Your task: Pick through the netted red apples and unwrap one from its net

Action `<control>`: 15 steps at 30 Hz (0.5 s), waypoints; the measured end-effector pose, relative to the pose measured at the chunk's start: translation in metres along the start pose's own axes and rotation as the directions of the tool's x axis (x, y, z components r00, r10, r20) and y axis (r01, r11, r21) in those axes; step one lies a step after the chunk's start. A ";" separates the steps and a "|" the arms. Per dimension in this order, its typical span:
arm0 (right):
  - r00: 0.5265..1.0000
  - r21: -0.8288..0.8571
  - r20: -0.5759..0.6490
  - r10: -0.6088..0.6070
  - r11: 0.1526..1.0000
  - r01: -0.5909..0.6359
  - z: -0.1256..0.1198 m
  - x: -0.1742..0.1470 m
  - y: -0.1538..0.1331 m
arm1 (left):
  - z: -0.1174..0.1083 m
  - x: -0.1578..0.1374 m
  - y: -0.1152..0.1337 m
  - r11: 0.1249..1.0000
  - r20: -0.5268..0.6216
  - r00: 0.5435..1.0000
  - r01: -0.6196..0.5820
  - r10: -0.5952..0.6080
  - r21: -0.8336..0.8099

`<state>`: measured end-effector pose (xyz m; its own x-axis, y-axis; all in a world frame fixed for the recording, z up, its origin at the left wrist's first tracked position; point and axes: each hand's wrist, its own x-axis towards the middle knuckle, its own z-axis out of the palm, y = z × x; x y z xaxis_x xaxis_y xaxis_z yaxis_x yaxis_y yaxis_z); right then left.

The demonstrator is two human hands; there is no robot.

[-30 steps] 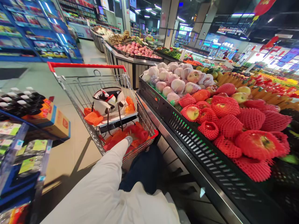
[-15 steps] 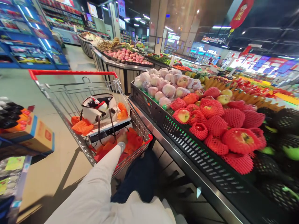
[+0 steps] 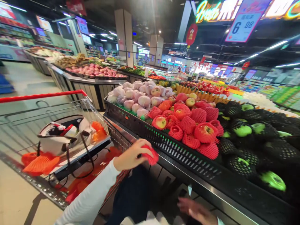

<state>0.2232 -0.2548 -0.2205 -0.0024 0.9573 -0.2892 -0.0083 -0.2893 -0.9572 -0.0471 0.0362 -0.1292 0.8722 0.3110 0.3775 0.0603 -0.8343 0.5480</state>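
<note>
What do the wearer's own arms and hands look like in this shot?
The left hand is bare, with no glove, and its arm wears a long, pale, off-white sleeve with soft creases, ending at the wrist. The right hand is also ungloved but motion-blurred; only a sliver of a pale cuff shows behind it, so finer details there can't be told.

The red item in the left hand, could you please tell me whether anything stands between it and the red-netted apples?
Yes: the slotted black crate wall stands between the red item in the left hand and the red-netted apples.
</note>
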 end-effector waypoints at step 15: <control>0.943 0.264 -0.065 -0.326 0.906 0.332 0.023 0.062 -0.018 | 0.134 0.017 0.049 0.705 -0.193 0.981 -0.128 -0.013 -0.697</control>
<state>0.1999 -0.1901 -0.2208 0.0658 0.9971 0.0390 -0.2725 0.0556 -0.9605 0.0356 -0.0604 -0.1955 0.7610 0.4044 0.5073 -0.4075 -0.3106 0.8588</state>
